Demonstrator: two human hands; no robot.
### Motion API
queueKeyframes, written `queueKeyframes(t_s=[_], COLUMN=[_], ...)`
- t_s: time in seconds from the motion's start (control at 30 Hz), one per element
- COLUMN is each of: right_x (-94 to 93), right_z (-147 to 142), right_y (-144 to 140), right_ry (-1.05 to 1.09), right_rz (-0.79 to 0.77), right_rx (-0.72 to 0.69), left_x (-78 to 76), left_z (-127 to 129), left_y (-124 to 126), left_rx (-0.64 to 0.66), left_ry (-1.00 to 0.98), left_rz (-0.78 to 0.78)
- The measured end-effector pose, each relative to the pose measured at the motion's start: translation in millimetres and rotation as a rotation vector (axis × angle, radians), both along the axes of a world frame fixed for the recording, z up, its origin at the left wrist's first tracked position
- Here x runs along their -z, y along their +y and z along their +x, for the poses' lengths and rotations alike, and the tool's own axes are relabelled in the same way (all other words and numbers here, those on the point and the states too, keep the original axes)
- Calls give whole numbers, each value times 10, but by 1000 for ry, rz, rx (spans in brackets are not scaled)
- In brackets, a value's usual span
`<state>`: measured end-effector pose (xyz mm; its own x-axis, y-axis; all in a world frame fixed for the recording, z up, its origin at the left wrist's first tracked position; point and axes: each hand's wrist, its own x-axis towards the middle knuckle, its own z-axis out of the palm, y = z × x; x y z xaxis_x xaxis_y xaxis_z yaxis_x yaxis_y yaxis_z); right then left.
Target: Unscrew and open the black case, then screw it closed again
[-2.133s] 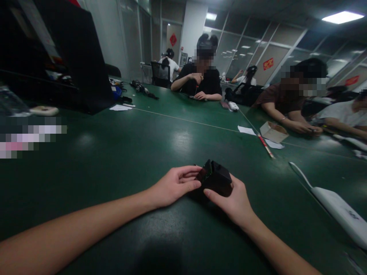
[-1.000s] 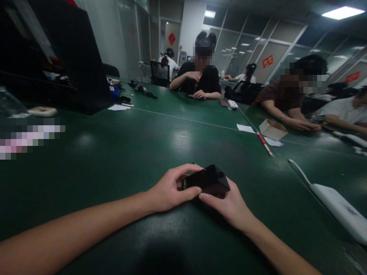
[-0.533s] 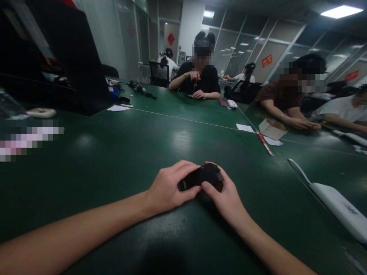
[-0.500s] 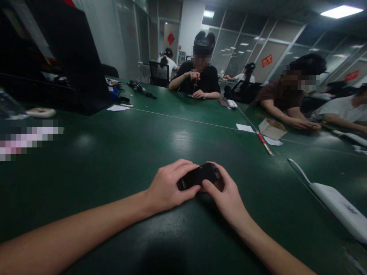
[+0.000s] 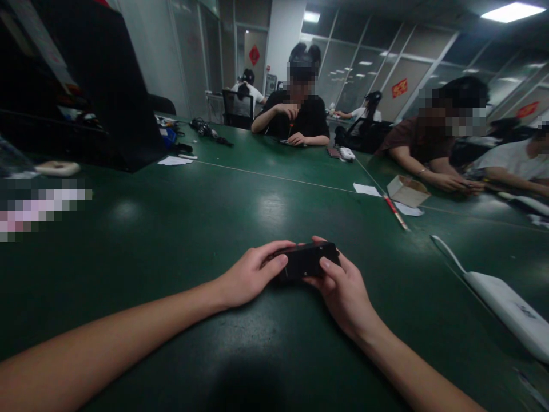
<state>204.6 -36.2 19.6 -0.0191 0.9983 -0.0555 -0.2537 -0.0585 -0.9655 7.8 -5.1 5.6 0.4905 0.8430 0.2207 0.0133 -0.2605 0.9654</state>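
Note:
Between my two hands is a small black box-shaped device, held just over the green table. Its kind is not clear; small bright dots, perhaps screws, show on the face turned toward me. My left hand grips the left end, thumb on the near face and fingers behind the top edge. At the other end my right hand presses its thumb on the near face, with fingers around the back and underneath. The far side of the device is hidden.
To the right lies a white power strip with its cable. Farther back are a small open cardboard box, a red-and-white stick and paper sheets. A large black panel stands at left. Several people sit around the table.
Both hands have turned the black device, so a long face with bright dots now faces me. The left thumb has moved up onto that face.

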Motion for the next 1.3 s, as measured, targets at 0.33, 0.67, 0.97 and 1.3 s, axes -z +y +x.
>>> queueKeyframes(t_s=[0.33,0.67,0.97,1.3], right_x=[33,55,8,-47], right_z=[39,86,17,64], right_y=[27,62,2,2], right_ry=[-63,-276,-228,-309], right_rz=[11,36,17,-116], right_rx=[-35,-131,-129,-385], left_x=[28,31,17,16], left_z=[-3,2,-3,12], left_y=[6,-27,-23,19], left_rx=[-60,-160,-186,-113], left_ry=[-68,-118,-98,-249], left_rz=[-5,-70,21,-71])
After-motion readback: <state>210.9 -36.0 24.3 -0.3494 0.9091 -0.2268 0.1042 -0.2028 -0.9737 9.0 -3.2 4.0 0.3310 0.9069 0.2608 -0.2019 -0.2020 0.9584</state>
